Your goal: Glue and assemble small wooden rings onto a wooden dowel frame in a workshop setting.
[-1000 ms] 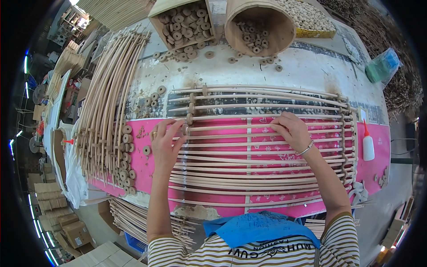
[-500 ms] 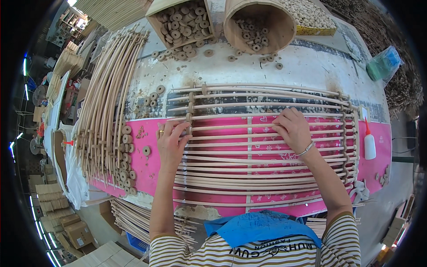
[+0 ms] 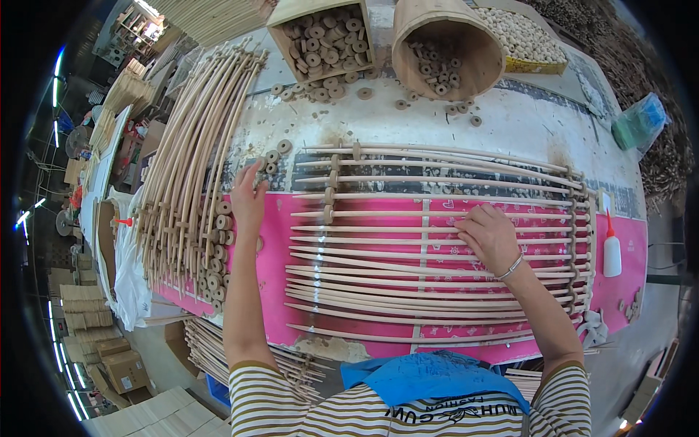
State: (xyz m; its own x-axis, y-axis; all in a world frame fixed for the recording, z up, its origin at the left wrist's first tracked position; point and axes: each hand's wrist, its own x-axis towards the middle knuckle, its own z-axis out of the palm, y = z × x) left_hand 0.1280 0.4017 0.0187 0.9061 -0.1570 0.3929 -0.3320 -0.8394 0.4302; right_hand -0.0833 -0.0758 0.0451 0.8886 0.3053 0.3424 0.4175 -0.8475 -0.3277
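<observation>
My left hand point(image 3: 249, 195) is beside a few loose wooden rings point(image 3: 274, 156) left of the rods, thumb apart from the fingers. Whether its fingertips touch a ring, I cannot tell. My right hand point(image 3: 492, 239) has its fingers closed on a thin wooden rod point(image 3: 393, 229) near the middle of a row of long pale rods. Several wooden rings point(image 3: 333, 179) sit on the left ends of the far rods. On the right, a line of rings point(image 3: 572, 240) joins the rods. The nearer rods' left ends are bare.
A bundle of ringed rods point(image 3: 196, 146) lies at the left, beside a pile of rings point(image 3: 217, 273). At the back stand a wooden box point(image 3: 370, 36), a round wooden tub point(image 3: 495, 65) and a tray of beads point(image 3: 520, 33). A white glue bottle point(image 3: 611, 255) stands at the right.
My left hand has left the ringed rod ends and moved left and away toward the loose rings. My right hand stays near the rods' middle. The view has shifted slightly.
</observation>
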